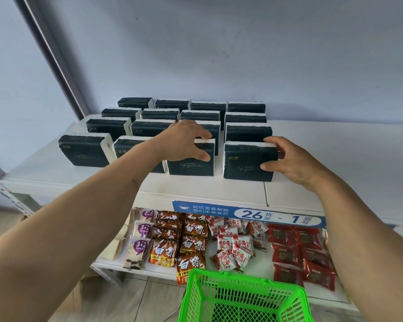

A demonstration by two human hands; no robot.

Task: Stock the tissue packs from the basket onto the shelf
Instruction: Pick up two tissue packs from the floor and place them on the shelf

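A light, soft tissue pack (248, 160) is held at its right end in the right hand's (289, 159) grip, while another pack (191, 162) is pinched by the left hand (184, 141).

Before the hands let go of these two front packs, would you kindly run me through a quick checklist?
1. Right hand grips the front-right dark green tissue pack: ok.
2. Left hand is on the neighbouring dark green pack: ok.
3. Both packs stand upright on the white shelf: ok.
4. Front row aligned: not ok, right pack sits skewed.
5. Green plastic mesh basket emptied: cannot tell, only partly in view.
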